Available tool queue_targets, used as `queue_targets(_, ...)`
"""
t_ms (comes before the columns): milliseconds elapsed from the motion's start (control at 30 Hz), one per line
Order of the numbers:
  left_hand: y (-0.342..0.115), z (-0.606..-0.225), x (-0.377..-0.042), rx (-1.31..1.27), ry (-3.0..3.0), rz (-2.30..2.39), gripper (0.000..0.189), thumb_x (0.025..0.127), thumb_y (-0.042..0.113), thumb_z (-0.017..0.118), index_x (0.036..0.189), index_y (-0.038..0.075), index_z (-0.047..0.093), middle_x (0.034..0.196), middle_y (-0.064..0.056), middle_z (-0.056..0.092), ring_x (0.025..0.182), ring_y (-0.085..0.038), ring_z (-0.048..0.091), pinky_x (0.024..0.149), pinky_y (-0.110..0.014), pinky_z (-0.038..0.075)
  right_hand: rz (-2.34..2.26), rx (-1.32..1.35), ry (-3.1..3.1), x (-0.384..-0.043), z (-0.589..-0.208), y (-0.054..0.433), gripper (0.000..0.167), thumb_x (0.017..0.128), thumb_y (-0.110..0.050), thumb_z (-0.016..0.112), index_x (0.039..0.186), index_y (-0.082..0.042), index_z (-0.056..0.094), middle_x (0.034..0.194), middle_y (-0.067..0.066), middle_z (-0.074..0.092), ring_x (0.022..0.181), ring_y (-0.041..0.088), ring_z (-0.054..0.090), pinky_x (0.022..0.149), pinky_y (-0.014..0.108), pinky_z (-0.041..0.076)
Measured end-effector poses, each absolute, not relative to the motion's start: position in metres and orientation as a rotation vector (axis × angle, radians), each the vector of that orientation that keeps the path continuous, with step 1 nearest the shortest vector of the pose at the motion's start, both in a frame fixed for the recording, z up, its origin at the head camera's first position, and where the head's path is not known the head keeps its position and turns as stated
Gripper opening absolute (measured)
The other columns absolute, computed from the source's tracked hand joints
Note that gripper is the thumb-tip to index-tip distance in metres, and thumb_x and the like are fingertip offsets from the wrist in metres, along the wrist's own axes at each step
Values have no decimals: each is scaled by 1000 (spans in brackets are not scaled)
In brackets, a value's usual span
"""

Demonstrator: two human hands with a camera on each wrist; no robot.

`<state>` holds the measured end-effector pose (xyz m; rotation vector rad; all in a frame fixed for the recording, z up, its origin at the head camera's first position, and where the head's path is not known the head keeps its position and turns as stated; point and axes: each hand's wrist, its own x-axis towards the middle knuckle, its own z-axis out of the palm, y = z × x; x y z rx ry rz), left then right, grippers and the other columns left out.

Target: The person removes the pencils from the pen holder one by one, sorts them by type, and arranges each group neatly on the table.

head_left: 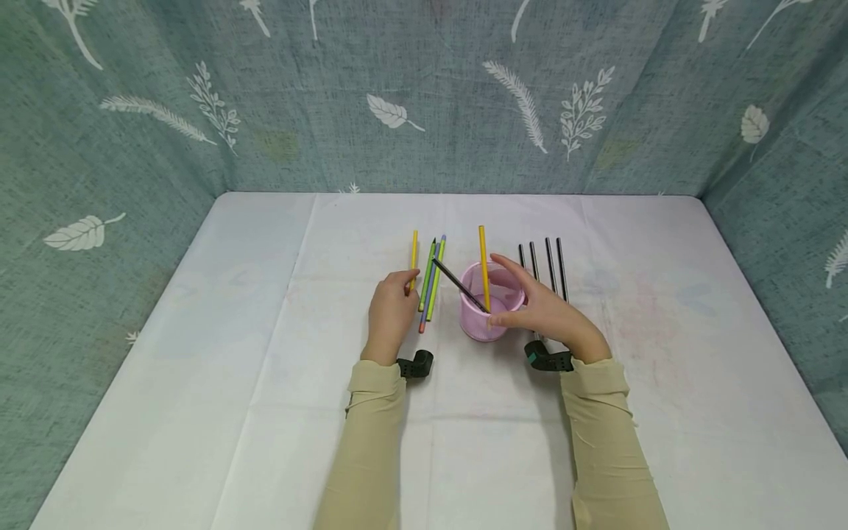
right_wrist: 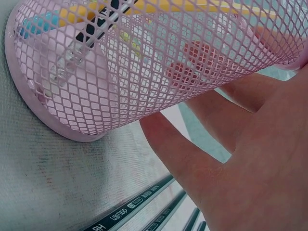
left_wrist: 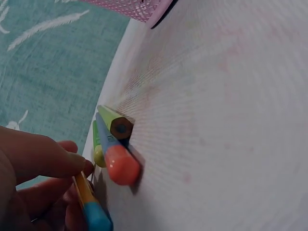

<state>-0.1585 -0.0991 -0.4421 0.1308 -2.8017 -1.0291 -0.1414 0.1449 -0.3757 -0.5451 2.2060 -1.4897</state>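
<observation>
My left hand [head_left: 389, 315] pinches a yellow pencil [head_left: 414, 249] between thumb and fingers. In the left wrist view its near end is blue [left_wrist: 97, 217]. Beside it lie several green and purple pencils [head_left: 433, 288], one with a red end [left_wrist: 122, 166]. My right hand [head_left: 555, 315] holds the rim and side of a pink mesh pen cup [head_left: 475, 327], which stands upright on the table. Inside the cup lean a yellow pencil [head_left: 483, 254] and a slim black pencil-like stick [head_left: 453, 277], its lower end clear and silvery in the right wrist view.
Several black pencils [head_left: 561, 269] lie side by side right of the cup, partly behind the right hand; lettering shows on one [right_wrist: 126, 208]. A white cloth [head_left: 285, 309] covers the table. A patterned grey-green curtain [head_left: 437, 96] hangs along the back and sides.
</observation>
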Motion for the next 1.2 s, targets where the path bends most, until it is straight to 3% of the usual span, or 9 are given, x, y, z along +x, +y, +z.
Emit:
queue_targets(200, -97, -440, -157, 106, -2866, -949, 34, 83, 5, 51, 114, 13, 62, 118, -4, 53, 91, -20, 49, 71, -32, 42, -1494, -554, 2202, -142, -376, 145, 90, 74, -22, 73, 143, -24, 16, 139, 6, 33, 128, 21, 26, 100, 50, 24)
queue_targets(400, -96, -438, -156, 118, -2898, -1001, 35, 83, 13, 50, 117, 15, 59, 119, -3, 51, 92, -18, 46, 71, -33, 41, -1481, -564, 2205, -141, -375, 144, 89, 74, -20, 72, 143, -22, 16, 139, 8, 33, 128, 22, 26, 100, 49, 25)
queue_targets(567, -97, -429, -154, 71, -2889, -1056, 35, 84, 16, 51, 118, 17, 57, 123, -2, 48, 103, -20, 43, 80, -35, 39, -1485, -570, 2196, -142, -377, 145, 90, 74, -19, 73, 143, -24, 16, 140, 7, 32, 129, 22, 26, 99, 49, 25)
queue_targets(700, -97, -418, -153, -98, -2870, -1123, 39, 84, 17, 55, 123, 15, 53, 127, -4, 45, 112, -23, 40, 91, -37, 35, -1506, -568, 2176, -146, -386, 148, 88, 75, -21, 72, 142, -30, 16, 141, 4, 30, 129, 20, 24, 98, 50, 26)
queue_targets(867, -93, -402, -151, -279, -2859, -1330, 48, 85, 20, 57, 131, 21, 44, 131, -3, 42, 111, -21, 42, 88, -40, 39, -1508, -549, 2192, -152, -400, 153, 81, 77, -28, 70, 137, -44, 19, 141, -7, 25, 127, 16, 24, 95, 47, 32)
queue_targets(1033, -88, -393, -147, -539, -2858, -1577, 62, 82, 15, 61, 137, 25, 33, 132, -3, 41, 116, -17, 41, 88, -41, 41, -1499, -570, 2215, -153, -401, 153, 80, 76, -29, 70, 137, -43, 20, 141, -6, 25, 126, 18, 27, 93, 47, 35)
queue_targets(1200, -83, -392, -144, -777, -2820, -1832, 73, 81, 11, 62, 141, 25, 23, 138, -6, 34, 123, -18, 35, 96, -44, 34, -1459, -575, 2257, -152, -400, 152, 77, 79, -27, 67, 139, -40, 20, 142, -5, 24, 128, 18, 25, 96, 49, 30)
